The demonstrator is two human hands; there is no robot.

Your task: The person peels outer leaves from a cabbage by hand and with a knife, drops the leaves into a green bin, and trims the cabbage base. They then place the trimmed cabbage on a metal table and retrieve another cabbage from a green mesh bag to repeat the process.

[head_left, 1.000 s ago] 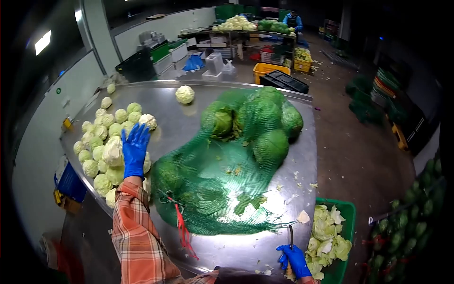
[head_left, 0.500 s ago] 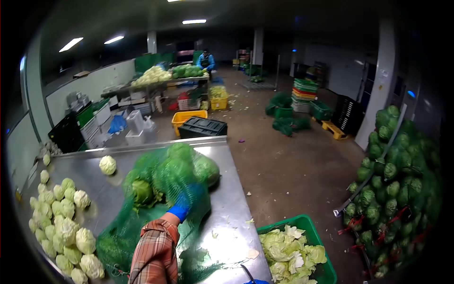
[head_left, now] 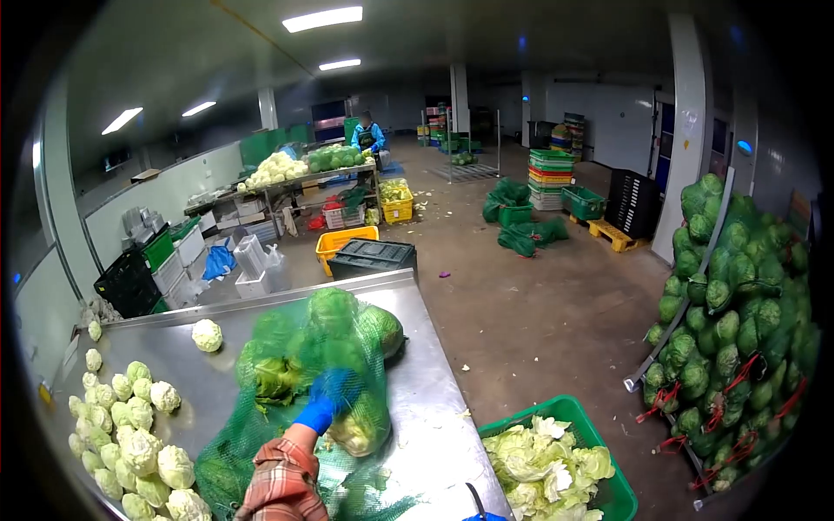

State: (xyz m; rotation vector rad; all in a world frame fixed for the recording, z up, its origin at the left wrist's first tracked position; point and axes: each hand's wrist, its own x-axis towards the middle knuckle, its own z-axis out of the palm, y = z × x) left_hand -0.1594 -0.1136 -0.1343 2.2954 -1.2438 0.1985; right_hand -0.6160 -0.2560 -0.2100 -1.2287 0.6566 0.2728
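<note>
My left hand (head_left: 336, 392), in a blue glove below a plaid sleeve, reaches into a green mesh bag (head_left: 230, 456) lying on the metal table (head_left: 426, 382). Netting covers the glove and its fingers are blurred. Right at the fingers sits a cabbage (head_left: 358, 430), its pale base towards me. Beyond it in the net are a leafy green cabbage (head_left: 276, 378) and a large round one (head_left: 380, 328). Only a sliver of my right hand (head_left: 486, 517), also blue-gloved, shows at the bottom edge, closed by a thin dark curved object (head_left: 475, 498) that rises from it.
Several trimmed pale cabbages (head_left: 139, 451) are heaped along the table's left side. A green crate (head_left: 621, 482) of loose leaves stands to the right. Netted cabbages (head_left: 730, 321) are stacked at far right. Another person (head_left: 367, 136) is at a far table.
My left hand has shifted a little within the bag, and a cabbage now shows under the net beside it. The view has tilted up slightly. The right hand stays at the bottom edge.
</note>
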